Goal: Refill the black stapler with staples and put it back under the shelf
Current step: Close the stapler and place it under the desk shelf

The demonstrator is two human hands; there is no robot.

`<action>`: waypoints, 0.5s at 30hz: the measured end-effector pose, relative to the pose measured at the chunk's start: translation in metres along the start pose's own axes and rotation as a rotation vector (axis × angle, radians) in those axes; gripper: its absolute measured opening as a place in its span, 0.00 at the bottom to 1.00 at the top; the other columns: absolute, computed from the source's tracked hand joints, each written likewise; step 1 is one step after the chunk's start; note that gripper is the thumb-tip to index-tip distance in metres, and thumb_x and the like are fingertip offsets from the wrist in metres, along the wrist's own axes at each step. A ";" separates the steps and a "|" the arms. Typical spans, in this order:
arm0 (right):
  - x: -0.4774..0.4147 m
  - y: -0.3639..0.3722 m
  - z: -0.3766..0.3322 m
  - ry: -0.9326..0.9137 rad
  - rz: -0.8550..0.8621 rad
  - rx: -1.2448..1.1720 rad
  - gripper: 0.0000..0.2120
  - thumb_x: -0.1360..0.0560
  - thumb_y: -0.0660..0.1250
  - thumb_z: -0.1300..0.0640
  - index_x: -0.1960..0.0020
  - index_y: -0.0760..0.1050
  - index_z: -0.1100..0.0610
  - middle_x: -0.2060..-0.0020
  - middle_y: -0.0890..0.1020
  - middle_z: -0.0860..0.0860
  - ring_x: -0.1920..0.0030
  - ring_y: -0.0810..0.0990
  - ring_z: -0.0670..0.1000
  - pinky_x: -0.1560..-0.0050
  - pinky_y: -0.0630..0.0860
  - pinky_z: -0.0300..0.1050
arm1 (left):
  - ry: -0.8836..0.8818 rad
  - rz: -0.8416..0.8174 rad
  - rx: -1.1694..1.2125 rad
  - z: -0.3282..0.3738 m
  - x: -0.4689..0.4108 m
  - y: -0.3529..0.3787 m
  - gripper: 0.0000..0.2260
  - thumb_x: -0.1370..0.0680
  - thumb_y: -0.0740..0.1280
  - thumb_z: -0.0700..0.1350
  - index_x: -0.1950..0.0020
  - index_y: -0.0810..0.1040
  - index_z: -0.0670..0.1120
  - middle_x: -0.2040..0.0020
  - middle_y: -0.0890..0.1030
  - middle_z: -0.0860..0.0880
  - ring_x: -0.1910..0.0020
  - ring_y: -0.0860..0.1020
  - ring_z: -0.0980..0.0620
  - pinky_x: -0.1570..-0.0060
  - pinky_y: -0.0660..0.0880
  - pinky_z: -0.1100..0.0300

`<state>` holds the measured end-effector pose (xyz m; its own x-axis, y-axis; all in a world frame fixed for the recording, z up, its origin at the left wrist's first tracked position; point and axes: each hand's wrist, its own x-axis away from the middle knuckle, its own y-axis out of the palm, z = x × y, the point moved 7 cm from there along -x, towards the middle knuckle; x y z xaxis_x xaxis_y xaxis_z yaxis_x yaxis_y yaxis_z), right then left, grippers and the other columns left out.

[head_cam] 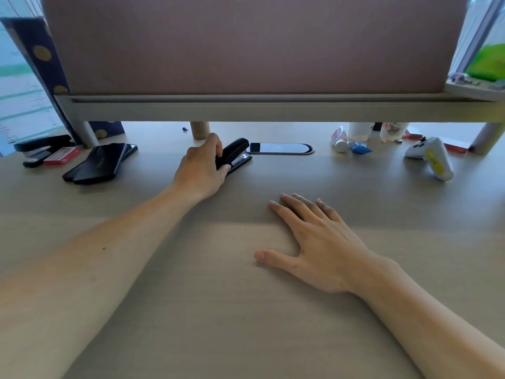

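Observation:
The black stapler (235, 152) lies on the desk just in front of the shelf (273, 108), its top arm slightly raised at the front. My left hand (201, 168) is stretched forward and wrapped around the stapler's rear half, hiding that part. My right hand (314, 242) rests flat on the desk nearer to me, fingers spread, holding nothing. A red box of staples (62, 155) lies far left beside a second black stapler (41, 147).
A black phone or case (101, 162) lies left of my left hand. A black cable slot (281, 148) sits behind the stapler. A wooden post (200, 129) stands under the shelf. At right are cups (359, 131), a small tube (339, 140) and a white game controller (431, 157).

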<state>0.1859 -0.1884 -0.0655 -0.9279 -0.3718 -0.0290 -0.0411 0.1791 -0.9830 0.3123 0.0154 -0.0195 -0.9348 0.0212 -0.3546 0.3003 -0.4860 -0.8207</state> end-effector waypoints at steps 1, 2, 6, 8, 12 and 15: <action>0.000 0.000 0.000 0.000 0.004 -0.001 0.52 0.33 0.40 0.17 0.16 0.46 0.43 0.16 0.49 0.43 0.17 0.43 0.44 0.18 0.43 0.52 | -0.003 0.000 0.000 0.000 -0.001 0.001 0.13 0.21 0.71 0.47 0.43 0.70 0.46 0.47 0.80 0.42 0.50 0.78 0.37 0.49 0.78 0.44; 0.000 0.000 0.000 -0.002 0.007 0.000 0.52 0.33 0.40 0.17 0.16 0.46 0.43 0.16 0.49 0.43 0.17 0.43 0.44 0.18 0.43 0.52 | -0.003 0.001 -0.001 0.001 -0.003 0.001 0.13 0.21 0.71 0.47 0.43 0.70 0.46 0.48 0.80 0.42 0.50 0.79 0.37 0.50 0.78 0.44; -0.001 0.001 0.000 -0.002 0.011 0.002 0.52 0.33 0.42 0.17 0.16 0.46 0.43 0.16 0.49 0.43 0.17 0.42 0.43 0.18 0.43 0.52 | -0.009 0.001 0.003 -0.001 -0.005 0.002 0.14 0.22 0.72 0.46 0.42 0.70 0.47 0.46 0.81 0.42 0.50 0.80 0.37 0.48 0.79 0.43; 0.000 0.000 0.000 0.001 0.010 0.005 0.51 0.33 0.42 0.17 0.16 0.46 0.43 0.16 0.49 0.43 0.17 0.43 0.43 0.18 0.43 0.52 | -0.010 0.004 -0.002 -0.001 -0.006 0.002 0.14 0.22 0.72 0.46 0.42 0.70 0.47 0.46 0.81 0.42 0.50 0.80 0.37 0.48 0.79 0.43; 0.000 -0.001 0.000 0.000 0.011 0.002 0.51 0.33 0.42 0.17 0.16 0.46 0.43 0.16 0.49 0.43 0.17 0.42 0.43 0.17 0.42 0.52 | -0.004 0.006 -0.006 -0.002 -0.008 0.005 0.14 0.22 0.72 0.46 0.42 0.68 0.47 0.49 0.81 0.43 0.52 0.80 0.37 0.53 0.78 0.47; 0.000 -0.001 -0.001 -0.002 0.004 -0.004 0.52 0.33 0.41 0.17 0.16 0.46 0.43 0.16 0.49 0.43 0.17 0.43 0.43 0.17 0.43 0.52 | -0.012 -0.012 -0.007 -0.003 -0.006 0.007 0.17 0.23 0.73 0.49 0.42 0.68 0.47 0.45 0.81 0.43 0.51 0.79 0.39 0.53 0.76 0.49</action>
<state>0.1854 -0.1874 -0.0644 -0.9273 -0.3728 -0.0331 -0.0389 0.1838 -0.9822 0.3208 0.0145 -0.0241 -0.9404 0.0168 -0.3396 0.2904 -0.4798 -0.8279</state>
